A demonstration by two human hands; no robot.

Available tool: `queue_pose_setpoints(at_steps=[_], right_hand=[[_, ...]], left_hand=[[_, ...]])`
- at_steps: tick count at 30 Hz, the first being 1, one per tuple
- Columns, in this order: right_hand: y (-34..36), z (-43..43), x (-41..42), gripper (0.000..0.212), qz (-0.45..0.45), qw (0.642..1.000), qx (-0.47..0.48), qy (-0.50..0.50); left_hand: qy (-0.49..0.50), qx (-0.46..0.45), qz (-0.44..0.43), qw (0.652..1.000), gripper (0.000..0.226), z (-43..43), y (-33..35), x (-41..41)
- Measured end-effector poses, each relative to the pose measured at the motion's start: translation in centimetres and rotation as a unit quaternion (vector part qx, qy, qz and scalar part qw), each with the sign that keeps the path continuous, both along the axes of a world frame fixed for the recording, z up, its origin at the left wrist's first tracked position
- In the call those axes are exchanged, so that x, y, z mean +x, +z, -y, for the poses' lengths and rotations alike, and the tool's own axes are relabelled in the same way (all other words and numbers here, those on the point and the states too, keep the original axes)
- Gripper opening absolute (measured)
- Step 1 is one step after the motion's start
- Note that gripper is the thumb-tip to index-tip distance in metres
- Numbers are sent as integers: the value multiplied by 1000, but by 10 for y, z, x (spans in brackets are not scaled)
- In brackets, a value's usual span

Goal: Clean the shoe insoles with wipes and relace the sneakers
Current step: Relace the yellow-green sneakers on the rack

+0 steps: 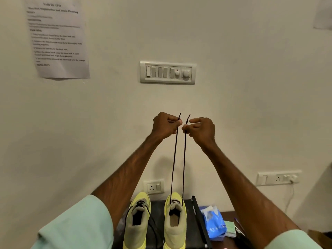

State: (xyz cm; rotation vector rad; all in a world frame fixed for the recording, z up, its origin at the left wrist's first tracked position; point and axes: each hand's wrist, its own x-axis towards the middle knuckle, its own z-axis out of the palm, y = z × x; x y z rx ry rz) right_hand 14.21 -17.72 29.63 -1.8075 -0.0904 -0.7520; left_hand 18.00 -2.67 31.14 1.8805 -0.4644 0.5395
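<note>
Hands [166,125] [201,130] pinching lace [175,159] ends, raised

We wore pale mint-green short-sleeved top: left sleeve [77,225], right sleeve [294,239], plain loose fabric. Forearms, left hand [165,125], right hand [201,129] were bare.

A printed sheet [57,38] hangs above and left of a switch panel [168,72]

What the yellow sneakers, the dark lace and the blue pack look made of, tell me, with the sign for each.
Yellow sneakers: likely matte knit or mesh fabric, soft-looking with no shine; the weave is too small to confirm.
Dark lace: thin woven cord by the look, pulled taut in two straight strands.
Blue pack: glossy plastic film, crinkled with bright highlights.
</note>
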Motion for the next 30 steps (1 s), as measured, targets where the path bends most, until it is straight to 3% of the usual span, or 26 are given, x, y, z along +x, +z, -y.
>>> queue_pose_setpoints(at_steps=[4,12,22,30], right_hand=[[6,1,-3,4,19,999,-38,5],[7,2,-2,6,30,998,-46,2],[3,5,1,10,62,996,-63,-4],[-19,-1,6,15,10,996,4,94]], left_hand=[[6,-14,11,1000,12,-2,9,1],[-53,28,-14,998,24,7,21,-2],[-51,26,-5,998,22,9,28,-4],[20,9,5,1000,19,9,23,-3]])
